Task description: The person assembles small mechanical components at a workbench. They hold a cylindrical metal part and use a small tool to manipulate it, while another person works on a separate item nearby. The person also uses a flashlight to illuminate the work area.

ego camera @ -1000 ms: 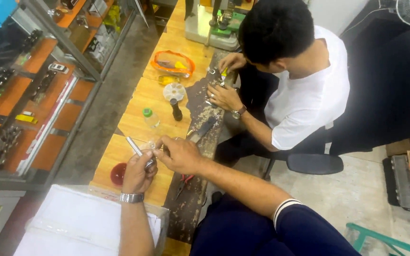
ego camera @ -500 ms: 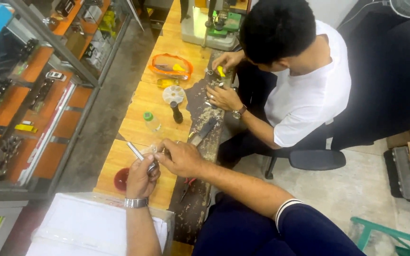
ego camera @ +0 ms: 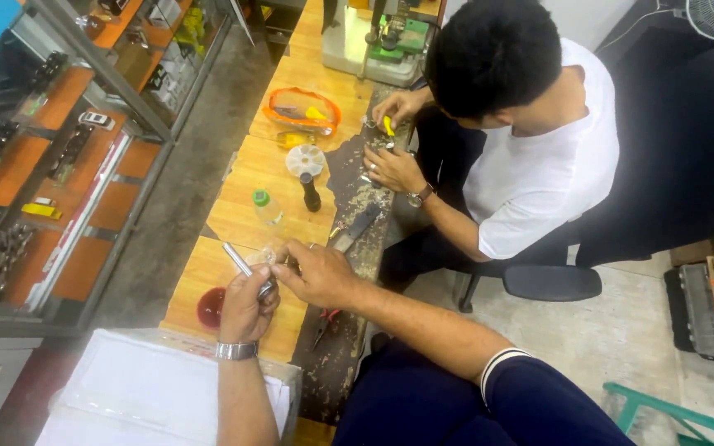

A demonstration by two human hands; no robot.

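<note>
Sitting at the long wooden tabletop [ego camera: 233, 219], I share it with a person in a white shirt [ego camera: 539, 165] working farther along. My right hand [ego camera: 317, 272] is curled, fingertips pinching something small I cannot make out, and meets my left hand [ego camera: 247, 304], which is closed around a slim metal tool [ego camera: 240, 263] angled up over the tabletop's near end. A red dish [ego camera: 209, 307] sits just beside my left hand.

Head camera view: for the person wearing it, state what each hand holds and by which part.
The left hand grips a slim silver rod-like tool by its lower end. The right hand pinches something small beside it; what it is cannot be told.
</note>
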